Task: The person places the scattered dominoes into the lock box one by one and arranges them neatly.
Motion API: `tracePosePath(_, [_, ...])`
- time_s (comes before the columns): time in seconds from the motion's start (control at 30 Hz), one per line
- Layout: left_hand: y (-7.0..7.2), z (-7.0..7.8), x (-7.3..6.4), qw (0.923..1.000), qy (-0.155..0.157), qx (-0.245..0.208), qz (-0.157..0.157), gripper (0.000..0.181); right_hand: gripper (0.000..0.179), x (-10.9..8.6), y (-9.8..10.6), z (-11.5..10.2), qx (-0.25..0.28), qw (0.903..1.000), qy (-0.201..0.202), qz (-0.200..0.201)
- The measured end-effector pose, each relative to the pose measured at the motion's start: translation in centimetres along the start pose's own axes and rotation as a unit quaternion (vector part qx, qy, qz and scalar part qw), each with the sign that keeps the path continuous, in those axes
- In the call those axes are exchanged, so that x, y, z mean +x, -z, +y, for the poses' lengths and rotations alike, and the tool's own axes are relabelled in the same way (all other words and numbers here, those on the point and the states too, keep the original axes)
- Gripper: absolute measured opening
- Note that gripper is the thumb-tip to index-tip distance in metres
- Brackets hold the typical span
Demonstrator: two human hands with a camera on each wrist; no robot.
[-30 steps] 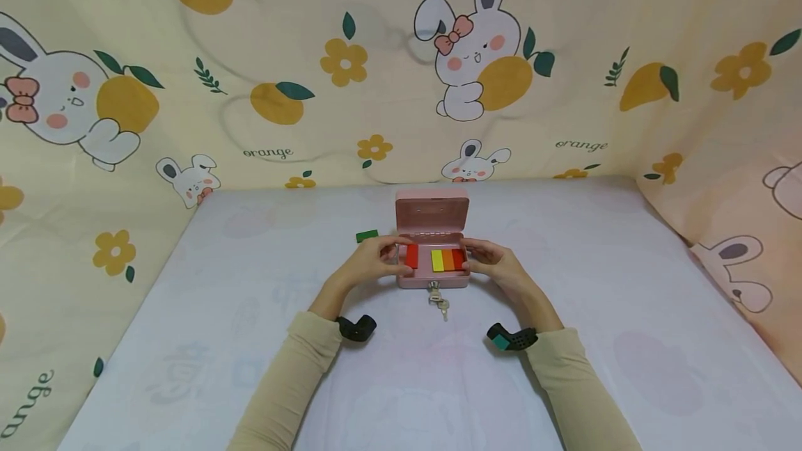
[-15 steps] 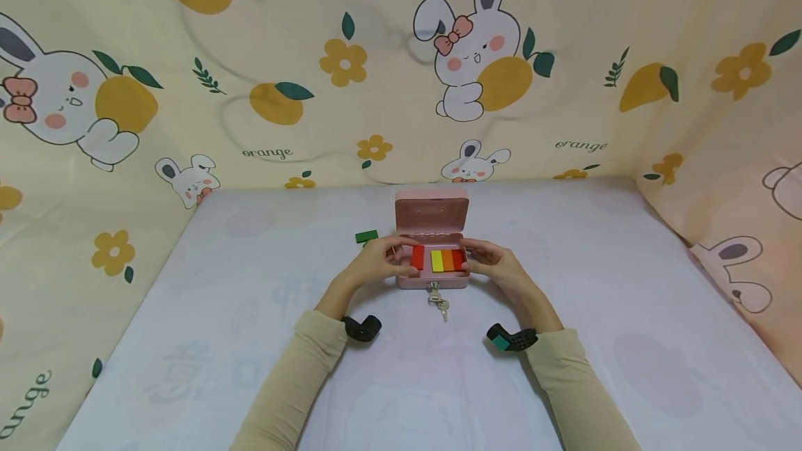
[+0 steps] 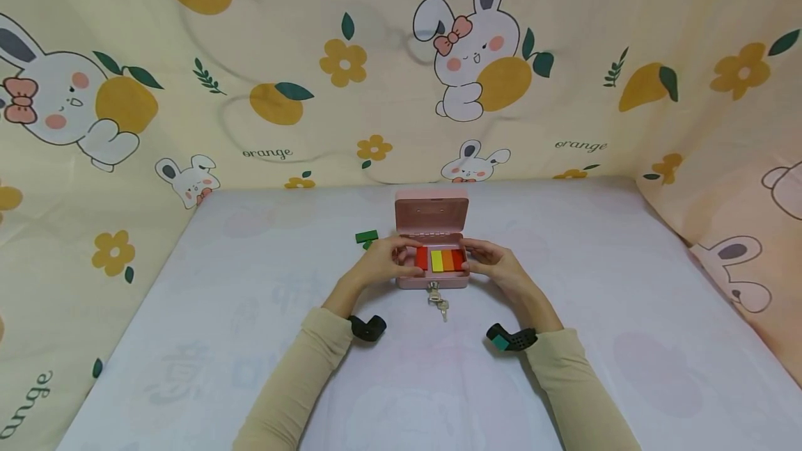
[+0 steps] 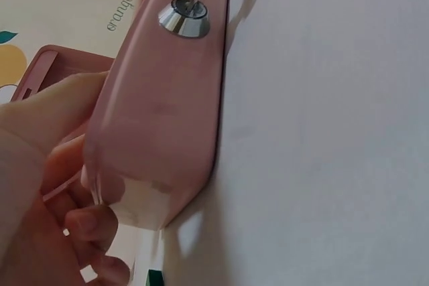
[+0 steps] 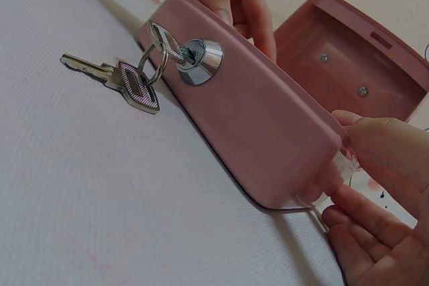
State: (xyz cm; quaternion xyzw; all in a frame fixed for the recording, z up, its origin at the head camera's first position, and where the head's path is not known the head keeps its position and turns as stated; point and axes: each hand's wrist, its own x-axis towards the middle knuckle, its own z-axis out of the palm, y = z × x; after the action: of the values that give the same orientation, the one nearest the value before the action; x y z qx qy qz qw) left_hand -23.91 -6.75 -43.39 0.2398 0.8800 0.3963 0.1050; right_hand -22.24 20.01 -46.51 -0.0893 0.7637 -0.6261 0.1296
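A small pink cash box (image 3: 432,282) stands on the table with its lid (image 3: 431,215) raised. Inside, a yellow block (image 3: 437,261), an orange block (image 3: 447,260) and a red block (image 3: 459,259) lie side by side toward the right end. My left hand (image 3: 382,259) reaches over the left end and pinches another red block (image 3: 422,258) between thumb and fingers, just left of the yellow one. My right hand (image 3: 501,266) grips the box's right end, its thumb at the rim and lower fingers against the outer side. Both wrist views hide the blocks inside.
Keys (image 5: 134,85) hang on a ring from the lock (image 5: 203,61) on the box's front. Green blocks (image 3: 366,236) lie on the table behind my left hand, one partly hidden. A patterned cloth (image 3: 351,110) rises behind the white table (image 3: 401,381).
My left hand has slid right with the red block, close to the yellow block. More of the second green block shows behind it. My right hand stays in place.
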Motion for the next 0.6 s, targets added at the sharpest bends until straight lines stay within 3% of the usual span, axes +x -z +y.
tracePosePath(0.6, [-1.1,0.5,0.7,0.9915,0.013,0.128,0.02,0.049,0.057,0.0,0.0,0.0,-0.003,1.0,-0.002,0.0])
